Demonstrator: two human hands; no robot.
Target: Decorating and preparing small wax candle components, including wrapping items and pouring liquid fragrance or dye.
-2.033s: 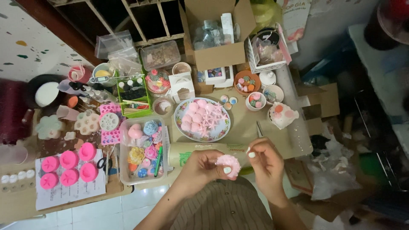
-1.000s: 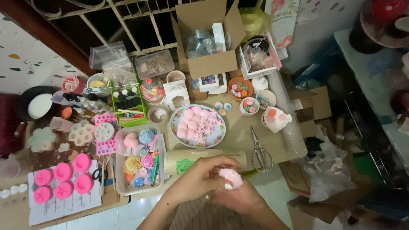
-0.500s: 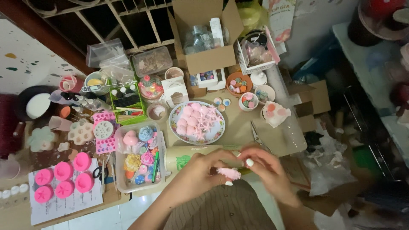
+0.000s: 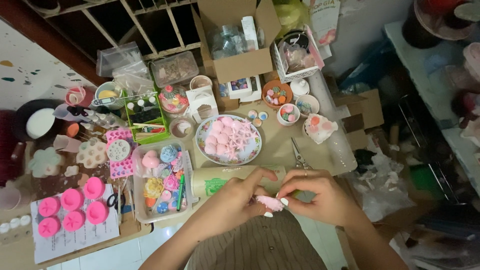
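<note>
**Tiny pink piece, mostly buried in my fingers**

Both hands meet at bottom centre. My left hand (image 4: 235,202) and right hand (image 4: 312,195) pinch a small pink piece (image 4: 270,202) between fingertips, so its shape is hard to read. The paper roll (image 4: 220,180) sits partly hidden behind them, below the plate (image 4: 202,131).

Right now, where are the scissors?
In the head view, the scissors lie on the table right of the plate of pink pieces, just above the right hand.

Open brown cardboard box (image 4: 240,55) stands at the table's back; small white box (image 4: 201,103) stands left, nearer
</note>
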